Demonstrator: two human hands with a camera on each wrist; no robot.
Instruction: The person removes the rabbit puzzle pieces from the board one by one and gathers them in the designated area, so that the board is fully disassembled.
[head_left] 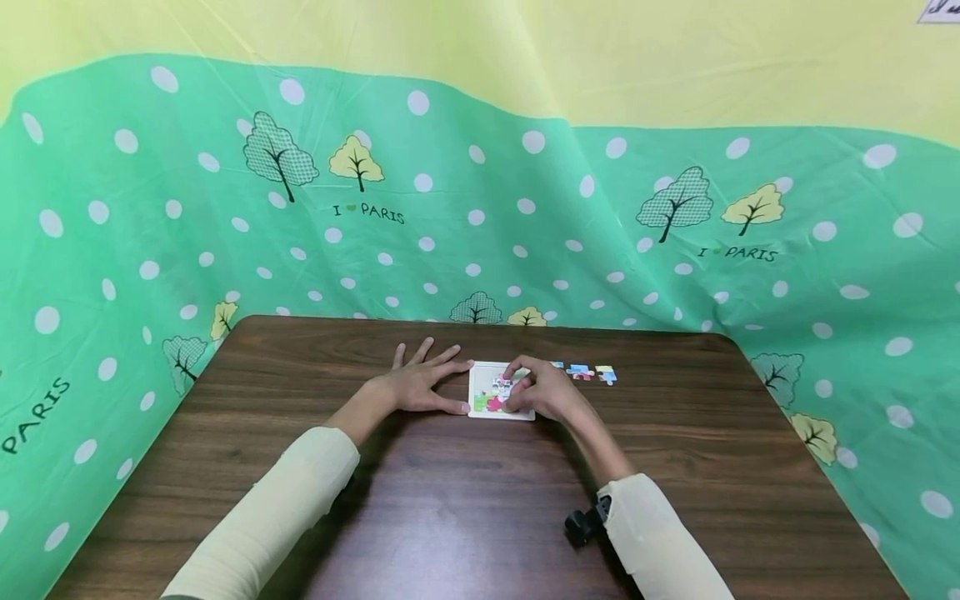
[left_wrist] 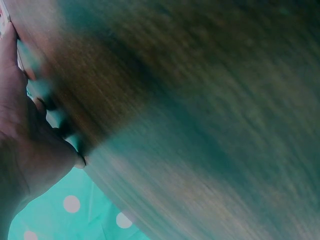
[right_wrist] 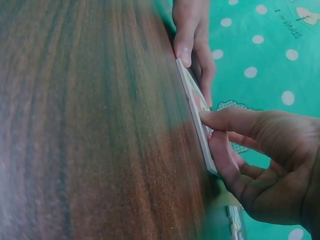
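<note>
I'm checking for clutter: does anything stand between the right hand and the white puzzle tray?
Nothing visible does: the right hand is over the white puzzle tray. The left hand touches its left edge; loose pieces lie off to the right.

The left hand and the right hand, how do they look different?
The left hand spreads its fingers wide, while the right hand bends its fingers. The left hand is at the left edge of the puzzle board, but the right hand reaches over the board's right side. Both hands are bare and come out of pale sleeves.
</note>
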